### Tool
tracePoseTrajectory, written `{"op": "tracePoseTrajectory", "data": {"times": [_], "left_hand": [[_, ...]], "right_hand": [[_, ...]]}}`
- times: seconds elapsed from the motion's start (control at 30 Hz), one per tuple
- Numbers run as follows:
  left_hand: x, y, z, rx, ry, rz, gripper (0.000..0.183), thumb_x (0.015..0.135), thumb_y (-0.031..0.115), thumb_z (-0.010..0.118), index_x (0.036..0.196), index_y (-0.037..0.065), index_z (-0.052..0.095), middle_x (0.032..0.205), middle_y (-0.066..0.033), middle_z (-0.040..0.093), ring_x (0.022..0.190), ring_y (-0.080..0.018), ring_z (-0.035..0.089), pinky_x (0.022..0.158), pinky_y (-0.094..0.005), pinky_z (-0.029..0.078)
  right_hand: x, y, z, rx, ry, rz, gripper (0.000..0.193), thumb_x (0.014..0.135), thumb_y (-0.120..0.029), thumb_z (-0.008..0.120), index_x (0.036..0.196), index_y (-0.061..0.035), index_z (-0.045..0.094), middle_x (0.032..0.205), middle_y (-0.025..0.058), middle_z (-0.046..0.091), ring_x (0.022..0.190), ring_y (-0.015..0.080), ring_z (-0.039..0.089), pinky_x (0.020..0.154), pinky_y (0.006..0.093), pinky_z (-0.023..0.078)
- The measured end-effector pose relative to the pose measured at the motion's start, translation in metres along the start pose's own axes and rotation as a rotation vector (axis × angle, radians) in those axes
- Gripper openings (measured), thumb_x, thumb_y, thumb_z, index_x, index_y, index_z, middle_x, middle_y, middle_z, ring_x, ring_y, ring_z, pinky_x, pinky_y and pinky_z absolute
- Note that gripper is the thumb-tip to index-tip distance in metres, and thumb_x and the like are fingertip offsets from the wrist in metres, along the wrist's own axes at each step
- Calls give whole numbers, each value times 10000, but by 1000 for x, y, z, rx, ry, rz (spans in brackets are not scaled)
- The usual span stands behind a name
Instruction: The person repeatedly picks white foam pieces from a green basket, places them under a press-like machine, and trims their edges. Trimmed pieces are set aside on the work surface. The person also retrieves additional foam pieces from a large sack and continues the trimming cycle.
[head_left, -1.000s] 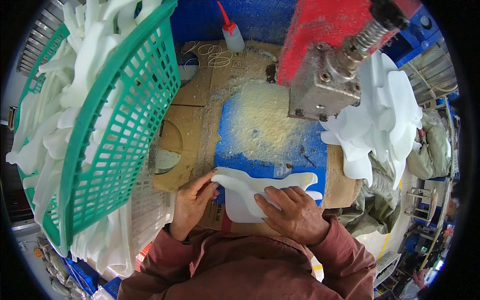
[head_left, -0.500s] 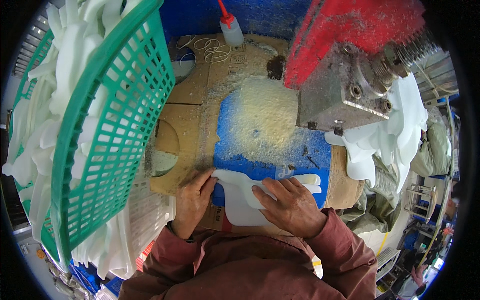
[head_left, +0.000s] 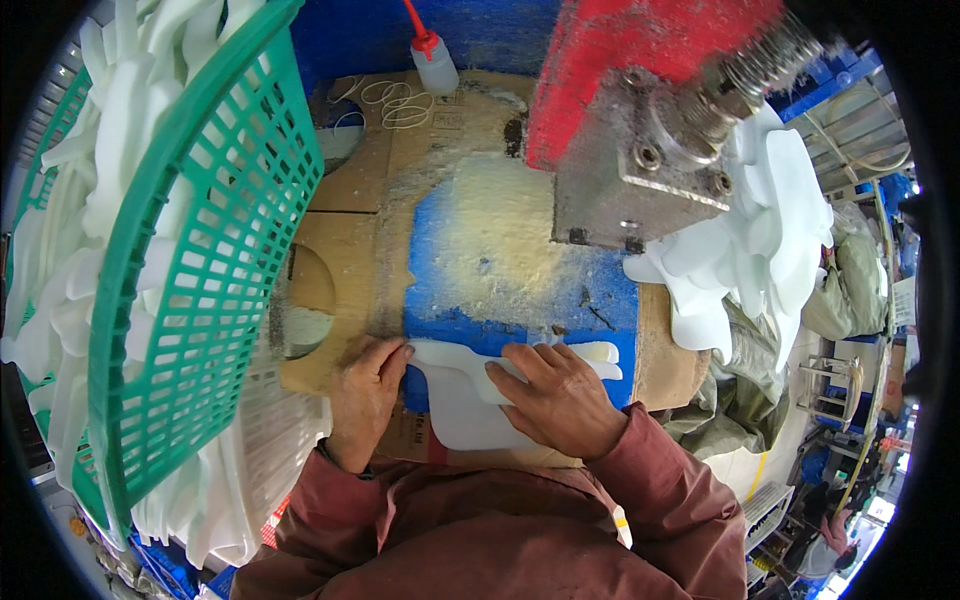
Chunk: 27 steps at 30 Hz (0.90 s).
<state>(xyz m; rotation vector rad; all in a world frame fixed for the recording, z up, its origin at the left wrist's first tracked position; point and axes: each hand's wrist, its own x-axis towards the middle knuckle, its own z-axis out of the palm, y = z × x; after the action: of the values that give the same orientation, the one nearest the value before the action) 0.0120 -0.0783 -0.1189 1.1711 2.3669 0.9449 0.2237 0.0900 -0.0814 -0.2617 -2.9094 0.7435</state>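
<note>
At the near edge of the work surface, my left hand point(head_left: 366, 402) pinches the left end of some white, insole-shaped foam pieces point(head_left: 462, 408) between thumb and fingertips. My right hand point(head_left: 562, 398) presses down over their right part, fingers curled round the upper edge. At least two pieces overlap here. Their rounded ends point(head_left: 600, 360) stick out past my right fingers, and one broad part hangs toward my body. What lies beneath my right palm is hidden.
Cream dust point(head_left: 500, 230) coats the blue sheet point(head_left: 425, 290). Above it, a metal machine head point(head_left: 625, 190) with a red guard point(head_left: 640, 50) juts in. A green basket point(head_left: 215, 270) of white pieces stands left; more white pieces point(head_left: 760, 220) pile right. A squeeze bottle point(head_left: 435, 70) stands behind.
The whole view has shifted a little, so the surroundings and both hands appear farther left. My hands keep the same hold on the white foam pieces.
</note>
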Motion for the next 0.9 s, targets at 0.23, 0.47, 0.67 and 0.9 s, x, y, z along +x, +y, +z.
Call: {"op": "tracePoseTrajectory", "data": {"times": [0.23,0.47,0.67,0.9], "left_hand": [[4,-5,7,-24,-9,-58,122,933,121,733,1005,24,721,895,-173,692,763,-308,688,698,-389,531],[3,27,-5,123,70,124,151,930,87,708,1075,51,686,953,-149,693,802,-308,693,715,-405,551],[3,64,32,119,-184,301,176,910,67,700,1080,90,663,955,-127,665,868,-367,682,731,-461,555],[-6,63,37,19,-179,246,240,891,104,746,1126,64,730,1019,-145,681,895,-328,688,761,-427,556]], "right_hand": [[3,2,9,-102,14,-5,320,830,-123,656,1130,-18,692,1062,104,568,933,256,620,806,403,512],[0,5,14,-179,-45,-36,300,830,-125,654,1108,-26,704,1030,95,557,932,256,608,838,396,494],[-5,5,6,-226,-32,-31,378,806,-176,731,1174,-88,718,1052,85,571,972,250,621,842,390,497],[-71,17,-26,267,231,411,332,894,-113,765,1218,-75,704,972,84,652,828,230,677,708,341,544]]}}
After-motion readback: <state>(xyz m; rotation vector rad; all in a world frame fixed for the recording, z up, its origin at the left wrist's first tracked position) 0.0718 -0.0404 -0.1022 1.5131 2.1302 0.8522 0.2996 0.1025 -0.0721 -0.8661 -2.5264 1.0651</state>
